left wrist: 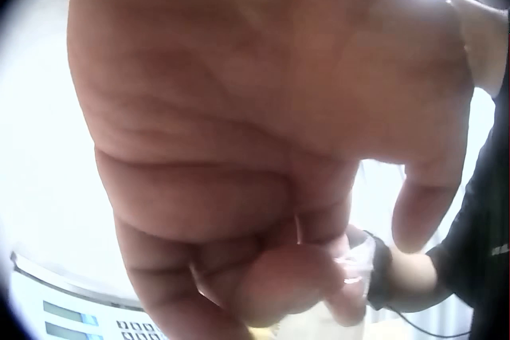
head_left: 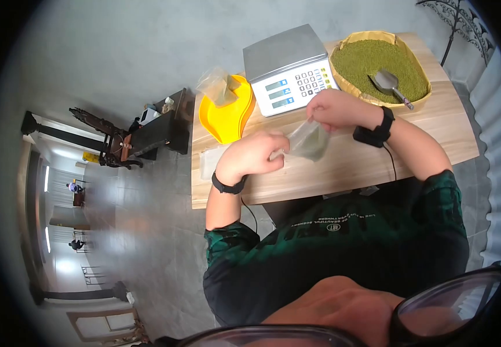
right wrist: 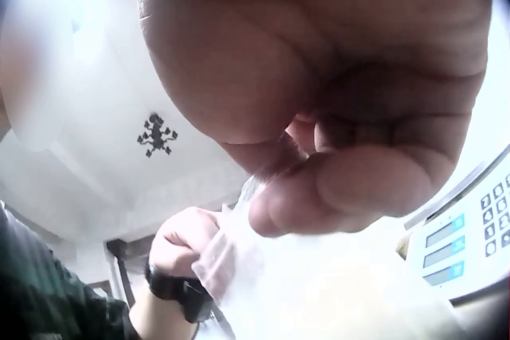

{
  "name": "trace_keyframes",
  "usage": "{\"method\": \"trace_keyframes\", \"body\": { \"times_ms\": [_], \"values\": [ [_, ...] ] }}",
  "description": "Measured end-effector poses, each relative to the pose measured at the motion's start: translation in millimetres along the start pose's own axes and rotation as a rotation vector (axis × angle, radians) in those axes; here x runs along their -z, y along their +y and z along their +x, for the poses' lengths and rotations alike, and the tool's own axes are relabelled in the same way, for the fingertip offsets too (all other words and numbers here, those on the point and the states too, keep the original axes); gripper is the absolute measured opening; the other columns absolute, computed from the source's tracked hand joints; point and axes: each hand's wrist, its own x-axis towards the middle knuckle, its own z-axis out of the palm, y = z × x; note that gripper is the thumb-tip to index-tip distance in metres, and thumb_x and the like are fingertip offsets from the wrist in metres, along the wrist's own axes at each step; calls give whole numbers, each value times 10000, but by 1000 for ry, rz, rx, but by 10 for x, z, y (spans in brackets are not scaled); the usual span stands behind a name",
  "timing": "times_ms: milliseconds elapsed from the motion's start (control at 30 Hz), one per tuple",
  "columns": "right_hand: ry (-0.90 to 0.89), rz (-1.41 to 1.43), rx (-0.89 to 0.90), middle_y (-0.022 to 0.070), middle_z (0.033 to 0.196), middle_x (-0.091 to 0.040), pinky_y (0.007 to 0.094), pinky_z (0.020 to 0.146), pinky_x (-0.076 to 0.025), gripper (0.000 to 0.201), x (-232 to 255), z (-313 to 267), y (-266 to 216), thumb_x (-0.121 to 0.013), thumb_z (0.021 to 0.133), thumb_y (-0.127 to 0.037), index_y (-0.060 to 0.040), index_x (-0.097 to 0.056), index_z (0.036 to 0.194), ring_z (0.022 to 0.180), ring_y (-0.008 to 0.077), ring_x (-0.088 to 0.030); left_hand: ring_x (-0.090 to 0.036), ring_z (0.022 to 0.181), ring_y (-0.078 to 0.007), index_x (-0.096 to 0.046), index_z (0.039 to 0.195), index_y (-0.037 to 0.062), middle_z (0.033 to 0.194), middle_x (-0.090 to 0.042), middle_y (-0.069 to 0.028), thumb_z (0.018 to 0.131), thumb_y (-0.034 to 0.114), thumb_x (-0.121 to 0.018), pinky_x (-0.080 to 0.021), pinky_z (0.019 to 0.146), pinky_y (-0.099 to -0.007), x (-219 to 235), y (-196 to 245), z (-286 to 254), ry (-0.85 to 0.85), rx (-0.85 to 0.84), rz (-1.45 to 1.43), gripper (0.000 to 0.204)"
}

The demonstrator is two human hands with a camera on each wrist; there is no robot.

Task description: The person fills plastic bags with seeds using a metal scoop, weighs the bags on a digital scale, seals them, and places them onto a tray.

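Between the two hands hangs a clear plastic bag (head_left: 313, 143) with green grains in its lower part, held over the front of the table. The left hand (head_left: 256, 153) pinches the bag's edge from the left with curled fingers. On the other side, the right hand (head_left: 338, 109) grips the bag's upper corner between thumb and fingers. In the right wrist view the pale film of the bag (right wrist: 251, 268) stretches from the right fingertips toward the left hand (right wrist: 191, 240). The left palm fills most of the left wrist view and hides much of the bag.
A digital scale (head_left: 285, 43) stands behind the hands. To its right, a lined container (head_left: 424, 95) holds green grains and a metal scoop (head_left: 386, 81). On the left, another filled bag (head_left: 218, 89) lies on a yellow tray (head_left: 227, 124). Clear plastic (head_left: 208, 162) lies near the left wrist.
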Motion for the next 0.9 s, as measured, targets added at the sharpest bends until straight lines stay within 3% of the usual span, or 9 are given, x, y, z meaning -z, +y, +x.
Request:
{"method": "trace_keyframes", "body": {
  "times_ms": [100, 267, 433, 500, 600, 700, 800, 867, 900],
  "values": [
    [52, 157, -95, 92, 648, -649, 270, 516, -526, 193, -94, -101, 35, -523, 890, -109, 9, -660, 823, 546, 145, -631, -583, 704, -313, -612, 872, 40, 797, -567, -125, 838, 124, -658, -469, 639, -374, 49, 123, 51, -109, 22, 49, 101],
    [138, 276, -36, 80, 694, -672, 251, 560, -524, 182, 91, -187, -126, -575, 919, -144, -2, -660, 842, 579, 123, -634, -609, 765, -339, -640, 833, 25, 799, -593, -135, 850, 201, -693, -484, 666, -404, 194, -78, 131, 325, -85, 46, 184],
    [112, 126, -39, 61, 902, -713, 237, 601, -512, 245, 497, -14, -320, -576, 958, -256, -26, -649, 915, 772, 113, -677, -603, 700, -263, -679, 839, 3, 808, -618, -99, 864, 168, -707, -483, 643, -328, 555, -391, 405, 297, -130, 90, 169],
    [99, 90, 11, 36, 953, -715, 233, 593, -499, 251, 730, 163, -363, -563, 963, -288, -50, -640, 955, 801, 91, -669, -620, 701, -189, -691, 856, 5, 817, -661, -86, 873, 169, -711, -492, 648, -297, 749, -545, 541, 396, -22, 59, 166],
    [232, -21, 97, 18, 944, -713, 234, 583, -488, 234, 1047, 531, -430, -563, 960, -294, -73, -640, 977, 766, 73, -654, -632, 729, -125, -704, 882, 1, 829, -700, -64, 886, 161, -703, -502, 662, -280, 1047, -821, 829, 503, 112, -11, 160],
    [376, -81, 158, -11, 858, -703, 221, 570, -473, 202, 1312, 1014, -464, -566, 959, -279, -93, -646, 961, 731, 55, -638, -644, 743, -99, -706, 904, -3, 834, -711, -51, 881, 118, -699, -515, 651, -262, 1271, -1221, 1180, 640, 100, -103, 124],
    [522, -141, 135, 5, 747, -673, 255, 575, -470, 204, 1475, 1397, -408, -609, 924, -257, -64, -662, 888, 676, 83, -616, -671, 756, -113, -666, 913, -6, 836, -710, -59, 876, 68, -691, -532, 641, -252, 1369, -1547, 1442, 715, 134, -335, 87],
    [742, -375, 368, 96, 716, -683, 342, 624, -503, 209, 1589, 1682, -224, -699, 822, -243, -34, -696, 821, 653, 202, -644, -673, 762, -117, -633, 932, -4, 816, -701, -65, 872, 52, -683, -534, 616, -256, 1400, -1708, 1574, 743, 146, -391, 96],
    [749, -376, 366, 96, 716, -683, 342, 624, -503, 209, 1651, 1829, -199, -699, 822, -243, -34, -696, 821, 653, 202, -644, -674, 769, -121, -601, 951, -2, 796, -692, -72, 868, 36, -675, -535, 592, -261, 1441, -1828, 1640, 759, 178, -458, 118]
  ]
}}
